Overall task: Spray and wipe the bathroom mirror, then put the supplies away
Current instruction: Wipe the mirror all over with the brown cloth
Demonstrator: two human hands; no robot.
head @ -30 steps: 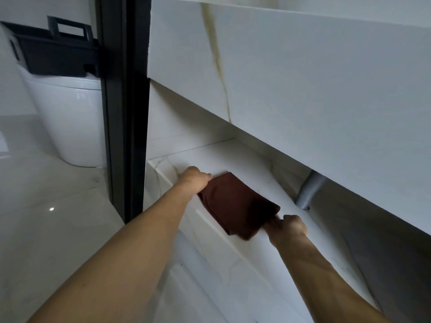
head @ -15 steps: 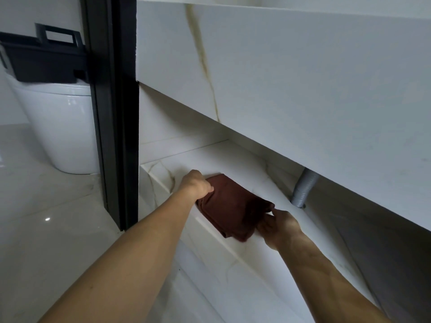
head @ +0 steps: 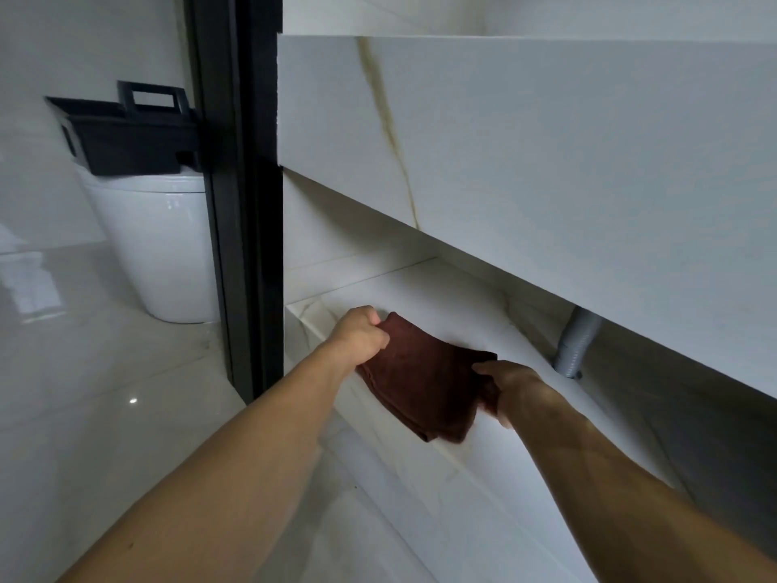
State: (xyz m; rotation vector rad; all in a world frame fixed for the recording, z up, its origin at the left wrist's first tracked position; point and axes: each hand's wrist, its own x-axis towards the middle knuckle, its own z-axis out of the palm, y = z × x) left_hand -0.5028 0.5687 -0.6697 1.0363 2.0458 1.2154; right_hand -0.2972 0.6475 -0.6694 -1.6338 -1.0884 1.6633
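Fingers (head: 380, 330) of the left hand (head: 357, 336) are curled over the far left corner of one folded dark red cloth (head: 424, 385), which is gripped there. At the near right edge the cloth is pinched by the right hand (head: 511, 387), with the thumb seen on top and the other fingers tucked underneath, mostly hidden. Two hands are counted, and one cloth between them.

The cloth is laid on the front part of one low marble shelf (head: 420, 296) under the vanity, with its near corner hanging slightly over the shelf's front edge. One broad marble front panel (head: 546, 162) with a yellowish vein is seen above the shelf. One grey ribbed drain pipe (head: 574, 347) is seen coming down to the shelf just right of the cloth, apart from it. One black door frame (head: 235, 204) stands to the left, and beyond it one white toilet (head: 164, 246) is seen with one black basket (head: 126, 136) resting on top.

Compared with half a second ago, the cloth is spread slightly flatter and wider, the right hand is set a little farther to the right along its edge, and the left hand is kept on the same corner.
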